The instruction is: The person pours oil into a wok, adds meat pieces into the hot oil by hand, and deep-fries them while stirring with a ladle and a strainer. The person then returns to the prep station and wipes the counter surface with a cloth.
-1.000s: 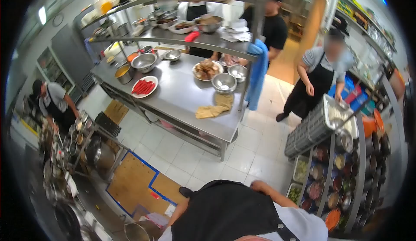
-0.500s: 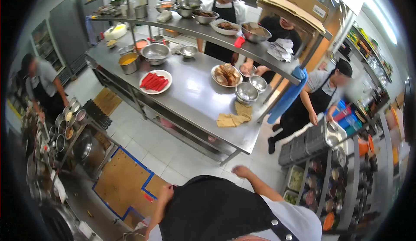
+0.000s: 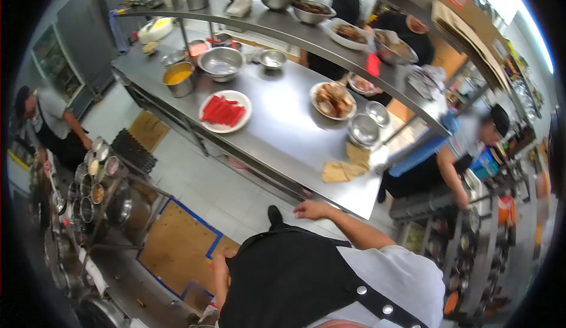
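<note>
My right hand (image 3: 311,210) hangs in the air in front of my apron (image 3: 283,275), just short of the steel table's front edge. Its fingers are loosely bent, and nothing shows in them. Beside the apron's left edge is my left hand (image 3: 226,252), its fingers partly hidden and blurred. On the steel table (image 3: 277,145) before me are a white plate (image 3: 247,121) of red sticks (image 3: 223,111), a bowl of brown food pieces (image 3: 333,99), metal bowls (image 3: 364,130) and a folded tan cloth (image 3: 345,167). Neither hand touches these.
Above the table runs a shelf (image 3: 271,21) with bowls and a red-handled item. A co-worker (image 3: 56,127) stands at left by a rack of containers (image 3: 88,180); another (image 3: 466,157) bends at right beside shelving. Two more people stand behind the table. Taped brown board (image 3: 177,245) covers the floor.
My body has moved closer to the table, and the table appears nearer. My right hand has swung forward and left. The co-worker at right has bent lower over the shelving.
</note>
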